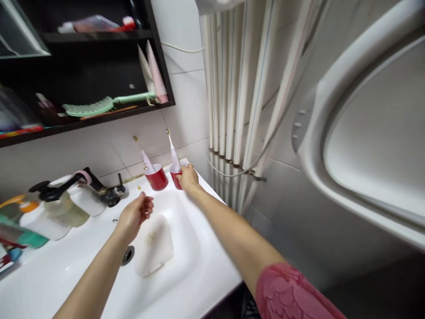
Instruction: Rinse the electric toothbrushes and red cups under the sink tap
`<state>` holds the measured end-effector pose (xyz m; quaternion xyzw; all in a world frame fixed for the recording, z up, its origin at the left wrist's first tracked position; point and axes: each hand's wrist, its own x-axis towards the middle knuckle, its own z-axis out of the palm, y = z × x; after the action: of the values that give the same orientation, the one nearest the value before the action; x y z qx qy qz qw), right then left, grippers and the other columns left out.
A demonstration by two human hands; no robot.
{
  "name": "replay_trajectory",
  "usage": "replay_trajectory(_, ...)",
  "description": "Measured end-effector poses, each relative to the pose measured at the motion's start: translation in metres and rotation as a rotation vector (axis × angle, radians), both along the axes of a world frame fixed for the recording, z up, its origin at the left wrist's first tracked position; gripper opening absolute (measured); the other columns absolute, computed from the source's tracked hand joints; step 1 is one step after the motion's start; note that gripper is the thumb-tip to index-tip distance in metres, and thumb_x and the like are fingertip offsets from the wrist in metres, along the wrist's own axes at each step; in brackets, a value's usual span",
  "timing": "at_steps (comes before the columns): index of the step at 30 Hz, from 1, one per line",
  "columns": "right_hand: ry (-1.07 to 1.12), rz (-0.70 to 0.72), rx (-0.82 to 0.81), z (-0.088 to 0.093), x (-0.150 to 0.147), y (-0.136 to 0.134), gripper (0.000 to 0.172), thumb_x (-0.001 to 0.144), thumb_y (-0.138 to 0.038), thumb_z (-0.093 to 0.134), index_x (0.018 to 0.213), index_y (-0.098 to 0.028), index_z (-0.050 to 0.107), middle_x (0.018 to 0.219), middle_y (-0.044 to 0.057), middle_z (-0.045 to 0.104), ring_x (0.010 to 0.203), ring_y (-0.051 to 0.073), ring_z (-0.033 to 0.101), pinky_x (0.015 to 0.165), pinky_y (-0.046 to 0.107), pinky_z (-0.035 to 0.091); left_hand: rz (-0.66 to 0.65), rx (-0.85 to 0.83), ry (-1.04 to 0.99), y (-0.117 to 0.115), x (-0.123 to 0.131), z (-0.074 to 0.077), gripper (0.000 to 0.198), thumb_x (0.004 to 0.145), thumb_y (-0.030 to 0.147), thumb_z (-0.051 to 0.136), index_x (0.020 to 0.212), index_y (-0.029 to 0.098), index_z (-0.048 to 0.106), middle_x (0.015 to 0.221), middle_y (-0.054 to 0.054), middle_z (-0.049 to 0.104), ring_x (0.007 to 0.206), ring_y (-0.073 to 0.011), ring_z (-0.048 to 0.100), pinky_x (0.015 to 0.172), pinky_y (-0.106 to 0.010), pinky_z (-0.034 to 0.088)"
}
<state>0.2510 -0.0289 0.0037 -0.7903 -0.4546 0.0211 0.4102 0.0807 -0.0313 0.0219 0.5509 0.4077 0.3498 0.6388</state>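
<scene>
My right hand (pixel 188 178) is wrapped round a red cup (pixel 176 180) at the back right corner of the white sink (pixel 195 221). A pink electric toothbrush (pixel 174 156) stands in that cup, head up. Just left of it, a second red cup (pixel 156 178) rests on the sink ledge with another pink toothbrush (pixel 148 161) leaning in it. Over the basin hangs my left hand (pixel 135 212), its fingers loosely curled with nothing visible in them. It is nearest to the second cup and does not touch it.
A black faucet (pixel 108 192) and several pump bottles (pixel 71 206) line the back left of the sink. Above, a dark shelf (pixel 99 122) holds a green hairbrush (pixel 96 106) and tubes. White pipes (pixel 239 110) run down the right corner, with a large white rounded panel (pixel 375 133) beside them.
</scene>
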Motion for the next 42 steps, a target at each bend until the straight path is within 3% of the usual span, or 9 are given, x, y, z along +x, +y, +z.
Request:
replay_trajectory(6, -0.114, 0.136, -0.017, -0.007, -0.027, -0.043, 0.022, 0.066, -0.029, 0.043, 0.084, -0.019, 0.049, 0.093, 0.007, 0.043, 0.076, 0.017, 0.047, 0.062, 0.029, 0.038, 0.191, 0.241, 0.075, 0.012, 0.021, 0.004, 0.025, 0.058, 0.03, 0.053, 0.075, 0.013, 0.048, 0.073, 0.001, 0.05, 0.065, -0.0072, 0.046, 0.057, -0.019, 0.035)
replay_trajectory(10, -0.186, 0.294, -0.015, -0.014, -0.057, -0.06, 0.023, 0.065, -0.029, 0.042, 0.083, -0.018, 0.049, 0.09, 0.008, 0.043, 0.073, 0.017, 0.047, 0.058, 0.028, 0.04, 0.185, 0.402, 0.119, 0.016, 0.028, 0.01, 0.043, 0.055, 0.024, 0.058, 0.095, 0.015, 0.044, 0.091, -0.001, 0.05, 0.076, -0.0068, 0.044, 0.067, -0.019, 0.032)
replay_trajectory(13, -0.207, 0.388, -0.017, -0.022, -0.076, -0.058, 0.023, 0.063, -0.031, 0.045, 0.081, -0.018, 0.049, 0.087, 0.007, 0.044, 0.071, 0.017, 0.048, 0.055, 0.027, 0.041, 0.12, 0.348, 0.175, 0.018, 0.024, 0.012, 0.052, 0.052, 0.028, 0.06, 0.1, 0.017, 0.042, 0.092, -0.001, 0.052, 0.074, -0.0069, 0.044, 0.067, -0.019, 0.032)
replay_trajectory(19, -0.226, 0.531, -0.056, -0.043, -0.095, -0.042, 0.03, 0.061, -0.03, 0.046, 0.087, -0.015, 0.048, 0.09, 0.011, 0.043, 0.074, 0.021, 0.047, 0.056, 0.031, 0.042, 0.028, 0.209, 0.275, 0.021, 0.01, -0.006, 0.047, 0.035, 0.036, 0.065, 0.075, 0.015, 0.054, 0.066, 0.002, 0.058, 0.064, -0.0091, 0.047, 0.061, -0.019, 0.035)
replay_trajectory(24, -0.193, 0.535, -0.061, -0.049, -0.102, -0.033, 0.029, 0.062, -0.031, 0.045, 0.086, -0.015, 0.049, 0.093, 0.011, 0.043, 0.075, 0.02, 0.047, 0.057, 0.03, 0.042, 0.321, 0.3, 0.149, 0.029, -0.003, -0.012, 0.03, 0.043, 0.026, 0.064, 0.07, 0.015, 0.056, 0.055, 0.005, 0.055, 0.054, -0.0068, 0.046, 0.056, -0.019, 0.035)
replay_trajectory(28, -0.135, 0.543, -0.04, -0.053, -0.11, -0.027, 0.031, 0.064, -0.037, 0.041, 0.084, -0.016, 0.051, 0.095, 0.009, 0.042, 0.074, 0.02, 0.048, 0.058, 0.029, 0.041, 0.626, 0.599, -0.147, 0.033, -0.029, 0.011, 0.026, 0.045, 0.022, 0.062, 0.069, 0.014, 0.056, 0.055, 0.006, 0.052, 0.052, -0.006, 0.046, 0.056, -0.021, 0.037)
replay_trajectory(32, -0.076, 0.573, -0.013, -0.062, -0.119, -0.023, 0.022, 0.062, -0.03, 0.046, 0.074, -0.013, 0.054, 0.095, 0.011, 0.043, 0.076, 0.02, 0.048, 0.066, 0.031, 0.039, 0.728, 0.684, -0.317, 0.024, -0.06, 0.027, 0.024, 0.047, 0.029, 0.061, 0.066, 0.014, 0.055, 0.055, 0.006, 0.048, 0.05, -0.0045, 0.042, 0.052, -0.019, 0.036)
replay_trajectory(37, 0.009, 0.606, 0.006, -0.071, -0.125, -0.019, 0.012, 0.058, -0.014, 0.048, 0.069, -0.013, 0.053, 0.102, 0.012, 0.041, 0.083, 0.02, 0.046, 0.071, 0.032, 0.036, 0.605, 0.423, -0.259, 0.01, -0.074, 0.004, 0.029, 0.048, 0.033, 0.059, 0.07, 0.015, 0.053, 0.054, 0.005, 0.048, 0.048, -0.0052, 0.039, 0.045, -0.017, 0.032)
replay_trajectory(42, 0.104, 0.61, 0.026, -0.059, -0.122, -0.023, 0.016, 0.058, -0.013, 0.048, 0.073, -0.017, 0.053, 0.104, 0.008, 0.042, 0.094, 0.021, 0.041, 0.075, 0.033, 0.034, 0.459, 0.376, -0.137, 0.001, -0.066, -0.029, 0.022, 0.053, 0.029, 0.056, 0.069, 0.015, 0.053, 0.062, 0.002, 0.052, 0.055, -0.008, 0.044, 0.054, -0.02, 0.035)
